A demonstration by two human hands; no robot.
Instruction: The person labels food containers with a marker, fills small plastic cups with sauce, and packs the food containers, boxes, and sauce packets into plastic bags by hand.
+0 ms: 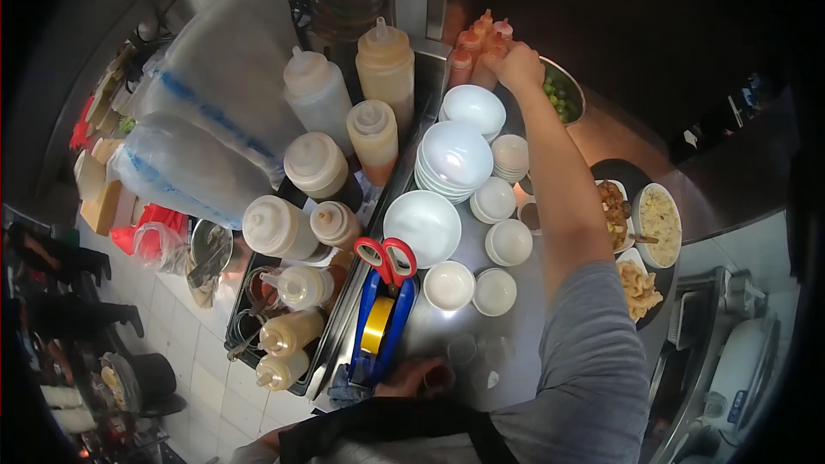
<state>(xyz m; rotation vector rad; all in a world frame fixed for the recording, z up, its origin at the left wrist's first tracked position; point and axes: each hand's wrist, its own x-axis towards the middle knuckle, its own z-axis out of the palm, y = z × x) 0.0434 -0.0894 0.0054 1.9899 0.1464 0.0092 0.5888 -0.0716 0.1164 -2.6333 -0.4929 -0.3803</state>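
Observation:
My right hand [520,67] reaches to the far end of the counter, its fingers closed at a group of orange-red squeeze bottles [461,64]; which bottle it grips is hard to make out. Low in the view, my left hand [404,378] is curled around a small cup of reddish sauce [436,381], near the counter's front edge. Stacked white bowls [455,155] and small white cups [507,242] stand between the hands. A blue tape dispenser [375,326] and red-handled scissors [387,258] are beside my left hand.
Several squeeze bottles [314,163] fill a black tray at the left, beside plastic bags [189,167]. A bowl of green pieces [560,94] is right of my right hand. Filled dishes [660,225] sit on a dark tray at the right.

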